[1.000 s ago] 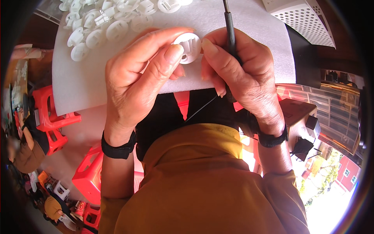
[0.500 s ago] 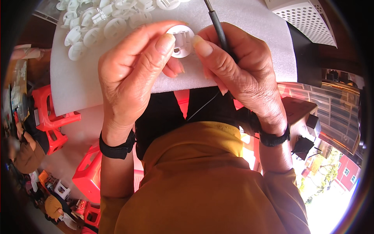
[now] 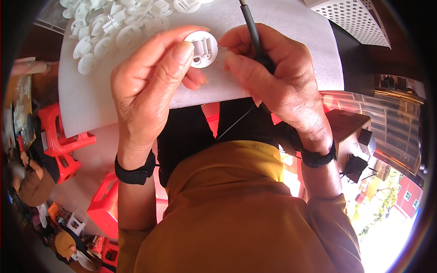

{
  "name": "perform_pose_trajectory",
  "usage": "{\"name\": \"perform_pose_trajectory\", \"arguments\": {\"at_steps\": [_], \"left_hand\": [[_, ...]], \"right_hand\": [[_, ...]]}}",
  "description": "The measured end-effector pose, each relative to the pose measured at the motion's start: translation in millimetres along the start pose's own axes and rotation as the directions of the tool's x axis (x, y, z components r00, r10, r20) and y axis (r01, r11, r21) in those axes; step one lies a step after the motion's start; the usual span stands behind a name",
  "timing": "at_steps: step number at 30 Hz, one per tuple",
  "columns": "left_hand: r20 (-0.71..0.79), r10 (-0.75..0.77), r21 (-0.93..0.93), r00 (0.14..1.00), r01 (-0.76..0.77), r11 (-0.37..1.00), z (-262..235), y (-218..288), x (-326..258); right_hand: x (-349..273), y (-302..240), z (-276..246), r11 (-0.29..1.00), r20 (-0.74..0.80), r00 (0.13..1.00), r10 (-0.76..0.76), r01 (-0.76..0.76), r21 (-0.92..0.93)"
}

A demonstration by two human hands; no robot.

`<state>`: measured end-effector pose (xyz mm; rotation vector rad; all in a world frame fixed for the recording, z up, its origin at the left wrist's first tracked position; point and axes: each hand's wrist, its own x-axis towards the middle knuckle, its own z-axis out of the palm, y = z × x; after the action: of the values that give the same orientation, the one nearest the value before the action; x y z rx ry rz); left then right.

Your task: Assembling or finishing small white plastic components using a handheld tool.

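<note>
Holding: I see my left hand (image 3: 145, 91) pinching a round white plastic part (image 3: 203, 48) between thumb and fingers (image 3: 182, 51), above the white foam sheet (image 3: 91, 104) on the desk.
Right hand: my right hand (image 3: 277, 86) is clenched around a dark slim tool (image 3: 253, 32), just beside the part.
Facing: part's slotted face points up at me; tool's long axis runs away, tip hidden beyond the frame.
Room: pile of white parts (image 3: 118, 22) far left; perforated white box (image 3: 355, 18) far right.

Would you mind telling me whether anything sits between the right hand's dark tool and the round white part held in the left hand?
Nothing visible does. The left hand pinches the round white plastic part, its slotted face bare. The right hand holds the dark tool just beside the part, over the white foam sheet.
</note>
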<state>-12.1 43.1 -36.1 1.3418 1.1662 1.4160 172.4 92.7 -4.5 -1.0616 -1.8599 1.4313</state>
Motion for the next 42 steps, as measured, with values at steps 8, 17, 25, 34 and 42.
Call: {"name": "perform_pose_trajectory", "arguments": {"at_steps": [8, 17, 25, 34, 42], "left_hand": [[0.015, 0.003, 0.023, 1.000, -0.003, 1.000, -1.6, -0.2, -0.8], [0.012, 0.015, 0.020, 1.000, -0.015, 1.000, -2.3, -1.2, 0.3], [0.022, 0.036, 0.002, 0.999, -0.036, 0.999, -3.3, -1.5, 0.1], [0.028, 0.041, -0.013, 0.999, -0.041, 0.999, -5.1, -3.9, -0.5], [0.012, 0.041, 0.015, 0.999, -0.041, 0.999, -2.9, -3.4, -1.0]], "right_hand": [[-1.4, 0.0, 0.2, 0.983, -0.035, 0.998, 0.047, -0.040, 0.181], [-1.8, 0.1, 3.5, 0.997, -0.024, 0.999, -0.032, 0.034, 0.076], [1.8, 2.2, 4.0, 0.998, -0.050, 0.996, -0.068, 0.067, -0.009], [0.7, -1.1, 4.9, 0.999, 0.021, 1.000, -0.018, 0.017, 0.043], [0.2, 2.5, 5.8, 1.000, -0.012, 1.000, -0.022, 0.023, 0.012]]}}
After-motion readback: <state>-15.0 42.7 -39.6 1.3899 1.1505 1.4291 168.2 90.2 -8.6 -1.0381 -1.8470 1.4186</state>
